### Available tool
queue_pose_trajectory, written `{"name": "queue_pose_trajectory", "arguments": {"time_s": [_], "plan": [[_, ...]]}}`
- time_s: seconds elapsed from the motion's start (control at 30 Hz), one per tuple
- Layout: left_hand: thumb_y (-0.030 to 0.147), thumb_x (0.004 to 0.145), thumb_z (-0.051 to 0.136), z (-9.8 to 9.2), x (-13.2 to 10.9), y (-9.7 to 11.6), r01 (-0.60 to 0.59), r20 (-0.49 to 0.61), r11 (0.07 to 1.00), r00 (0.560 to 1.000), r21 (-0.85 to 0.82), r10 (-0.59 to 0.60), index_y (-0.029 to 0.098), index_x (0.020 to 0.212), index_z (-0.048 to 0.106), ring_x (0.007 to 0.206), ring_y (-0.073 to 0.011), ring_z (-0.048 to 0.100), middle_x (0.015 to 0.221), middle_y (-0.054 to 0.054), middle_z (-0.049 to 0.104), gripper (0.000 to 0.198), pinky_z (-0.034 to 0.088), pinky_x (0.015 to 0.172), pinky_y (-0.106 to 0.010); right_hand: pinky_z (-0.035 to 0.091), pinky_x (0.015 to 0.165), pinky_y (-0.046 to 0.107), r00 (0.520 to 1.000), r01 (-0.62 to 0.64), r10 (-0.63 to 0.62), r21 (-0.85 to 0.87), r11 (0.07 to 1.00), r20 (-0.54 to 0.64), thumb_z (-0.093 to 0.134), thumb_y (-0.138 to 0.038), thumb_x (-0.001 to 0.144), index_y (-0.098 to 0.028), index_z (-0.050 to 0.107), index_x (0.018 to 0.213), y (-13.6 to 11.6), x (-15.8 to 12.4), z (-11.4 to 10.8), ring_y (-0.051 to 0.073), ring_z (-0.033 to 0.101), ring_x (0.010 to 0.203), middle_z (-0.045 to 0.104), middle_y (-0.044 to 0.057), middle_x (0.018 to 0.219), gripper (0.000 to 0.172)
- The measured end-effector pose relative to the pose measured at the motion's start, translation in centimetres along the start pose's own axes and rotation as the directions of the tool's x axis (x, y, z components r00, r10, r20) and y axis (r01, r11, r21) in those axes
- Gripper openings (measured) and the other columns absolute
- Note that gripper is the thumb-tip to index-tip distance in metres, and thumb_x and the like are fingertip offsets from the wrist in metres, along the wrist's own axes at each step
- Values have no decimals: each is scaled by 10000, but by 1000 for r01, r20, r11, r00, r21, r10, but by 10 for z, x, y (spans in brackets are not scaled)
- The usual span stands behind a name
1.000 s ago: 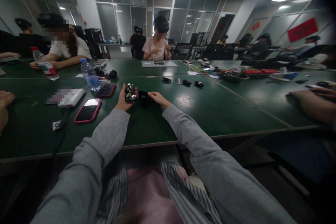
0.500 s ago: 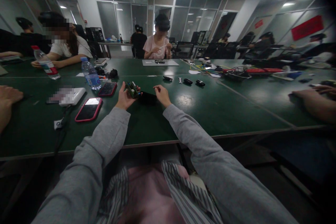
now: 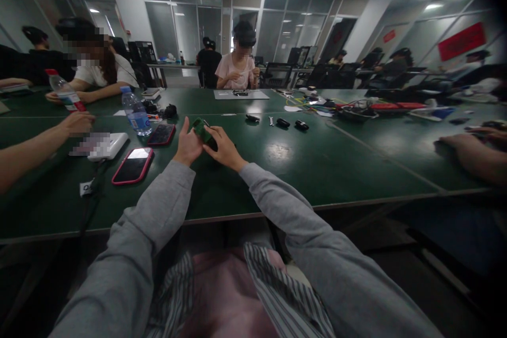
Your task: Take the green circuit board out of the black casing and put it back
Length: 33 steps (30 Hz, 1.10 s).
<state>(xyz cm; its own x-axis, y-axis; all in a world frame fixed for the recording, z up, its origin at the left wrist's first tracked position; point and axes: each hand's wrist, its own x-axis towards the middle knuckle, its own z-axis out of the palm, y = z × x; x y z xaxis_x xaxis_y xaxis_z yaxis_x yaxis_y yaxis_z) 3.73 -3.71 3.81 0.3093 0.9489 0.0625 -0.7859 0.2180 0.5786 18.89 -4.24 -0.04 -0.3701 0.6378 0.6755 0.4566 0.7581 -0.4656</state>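
Above the table in front of me is a green circuit board (image 3: 203,130), turned so that a flat green side shows. My left hand (image 3: 188,141) supports it from the left and below, thumb pointing up. From the right, my right hand (image 3: 222,147) grips the board, its fingers closed over the near edge. The fingers hide part of the board. Left of my hands lie a dark phone (image 3: 161,134) and a phone in a pink case (image 3: 133,166).
Left stand a blue-capped bottle (image 3: 137,114) and a white box (image 3: 109,149) with a cable; a co-worker's hand (image 3: 77,123) is above it. Beyond my hands lie a small wrench (image 3: 271,121) and black objects (image 3: 282,123). Tangled wires (image 3: 317,102) lie back right. Another person's hand (image 3: 471,150) rests right.
My right hand has moved left and closed on the circuit board, which has been turned over or tilted. At the left, a co-worker's hand has reached forward towards the white box.
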Motion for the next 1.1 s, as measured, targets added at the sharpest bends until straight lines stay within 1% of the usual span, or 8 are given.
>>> {"name": "queue_pose_trajectory", "arguments": {"time_s": [0.23,0.4,0.47,0.53,0.63,0.77,0.9,1.1], "plan": [[664,923,444,3,-5,0,-14,114,996,993,93,4,210,1203,650,1027,-275,685,1059,-109,729,572,526,920,-422,357,1190,462,961,-195,229,209,958,-153,749,-454,778,-179,452,1411,20,8,-6,269,478,1324,506,141,1383,751],[673,926,414,9,-9,0,19,158,991,987,134,-40,251,1286,627,1190,-322,621,1240,-112,681,594,484,992,-491,562,918,388,832,-335,536,640,691,-144,763,-626,695,-219,506,1271,34,13,-15,185,653,933,642,70,1132,750],[632,942,427,6,-6,2,30,137,991,989,129,-48,250,1290,623,1196,-320,620,1253,-114,678,552,475,1002,-504,584,801,342,802,-329,588,746,579,-103,762,-634,683,-216,520,1223,38,14,-21,143,643,782,657,47,1050,725],[573,959,446,-3,-1,5,34,83,993,996,117,-43,239,1276,620,1151,-293,646,1221,-113,691,492,484,994,-490,581,751,313,779,-314,615,771,554,-125,776,-606,679,-209,529,1196,42,14,-25,120,625,722,660,34,1002,697],[471,965,491,-23,8,10,-32,-80,997,996,72,38,234,1210,623,998,-223,697,1071,-78,726,366,523,929,-400,574,755,313,765,-321,606,686,653,-220,784,-543,702,-209,534,1221,48,13,-29,124,626,734,656,32,984,666],[482,940,513,-47,15,13,-93,-250,996,964,-4,90,235,1134,619,871,-182,703,954,-52,721,331,543,815,-315,532,953,370,856,-272,412,406,873,-313,732,-450,790,-219,561,1240,48,8,-29,175,646,976,660,55,1110,533],[549,943,462,-53,17,13,-108,-248,993,964,-48,92,233,1109,625,892,-193,702,984,-71,718,392,549,793,-314,449,1091,405,950,-167,186,94,981,-253,683,-336,844,-214,570,1274,39,2,-24,214,597,1175,624,76,1268,461],[579,952,423,-56,19,15,-109,-218,992,971,-64,93,222,1078,635,858,-195,704,984,-71,727,434,552,739,-307,441,1104,439,990,-122,108,-174,977,-88,646,-268,877,-225,553,1350,37,-7,-17,240,550,1240,595,88,1314,484]]}}
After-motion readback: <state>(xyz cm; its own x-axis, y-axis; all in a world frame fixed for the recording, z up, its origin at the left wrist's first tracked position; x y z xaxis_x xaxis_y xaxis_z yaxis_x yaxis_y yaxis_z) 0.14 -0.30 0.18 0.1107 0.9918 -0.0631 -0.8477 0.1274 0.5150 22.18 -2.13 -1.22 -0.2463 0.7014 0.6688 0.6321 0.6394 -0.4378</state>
